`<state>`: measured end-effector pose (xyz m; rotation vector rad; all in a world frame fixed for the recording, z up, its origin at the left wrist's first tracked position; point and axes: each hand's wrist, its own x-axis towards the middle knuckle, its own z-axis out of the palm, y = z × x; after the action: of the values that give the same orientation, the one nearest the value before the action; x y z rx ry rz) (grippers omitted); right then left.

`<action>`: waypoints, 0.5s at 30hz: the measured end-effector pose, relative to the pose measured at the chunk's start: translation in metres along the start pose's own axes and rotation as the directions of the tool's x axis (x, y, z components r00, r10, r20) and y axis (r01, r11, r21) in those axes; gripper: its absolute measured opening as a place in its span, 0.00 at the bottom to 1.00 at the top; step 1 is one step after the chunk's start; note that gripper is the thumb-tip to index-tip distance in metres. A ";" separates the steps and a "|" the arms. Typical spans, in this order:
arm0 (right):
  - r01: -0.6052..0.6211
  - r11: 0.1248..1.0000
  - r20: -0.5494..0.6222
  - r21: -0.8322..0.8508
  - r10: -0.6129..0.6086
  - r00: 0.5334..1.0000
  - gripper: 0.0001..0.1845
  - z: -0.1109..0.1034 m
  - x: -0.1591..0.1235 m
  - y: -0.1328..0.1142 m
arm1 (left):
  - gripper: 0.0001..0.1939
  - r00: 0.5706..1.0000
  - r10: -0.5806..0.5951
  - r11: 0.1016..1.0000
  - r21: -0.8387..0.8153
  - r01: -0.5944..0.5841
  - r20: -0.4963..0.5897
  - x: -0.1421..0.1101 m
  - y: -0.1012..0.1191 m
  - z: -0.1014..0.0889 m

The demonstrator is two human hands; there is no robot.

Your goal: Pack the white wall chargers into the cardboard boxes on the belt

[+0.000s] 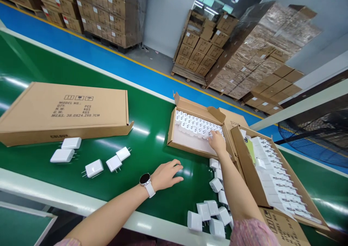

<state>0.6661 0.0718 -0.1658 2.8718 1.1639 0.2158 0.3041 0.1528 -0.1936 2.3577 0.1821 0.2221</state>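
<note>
My left hand [166, 175], with a watch [146, 184] on its wrist, hovers over or rests on the green table, fingers apart and nothing in them. My right hand [217, 142] reaches into an open cardboard box [174, 142] at the centre right. Its fingers are closed at the right end of the rows of white chargers [194, 124], on a charger that they partly cover. The near part of that box shows a bare white lining. Loose white plug chargers [210, 208] lie in a cluster beside and partly behind my right forearm.
On the left lies a closed cardboard box [81, 108], with several chargers [94, 168] scattered before it. A second open box [282, 180] of chargers stands at right, on other cardboard. Behind the table [152, 140] are stacked cartons [201, 50]; a fan [318, 133] is at far right.
</note>
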 end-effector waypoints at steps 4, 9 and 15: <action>-0.041 0.999 -0.077 -0.005 0.040 0.996 0.28 0.003 -0.004 -0.004 | 0.18 0.999 -0.001 0.999 0.037 0.003 -0.051 0.002 -0.001 0.002; 0.320 0.947 -0.208 -0.026 -0.318 0.925 0.27 0.002 -0.005 -0.059 | 0.17 0.998 0.003 0.999 0.034 -0.001 -0.069 0.003 -0.002 0.001; 0.595 0.759 -0.022 -0.266 -0.621 0.783 0.39 -0.005 0.011 -0.118 | 0.17 0.998 -0.001 1.000 -0.006 0.001 -0.068 -0.001 -0.010 -0.002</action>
<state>0.5920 0.1638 -0.1696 2.1407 1.8664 0.4514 0.3018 0.1612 -0.1990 2.3454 0.2151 0.3024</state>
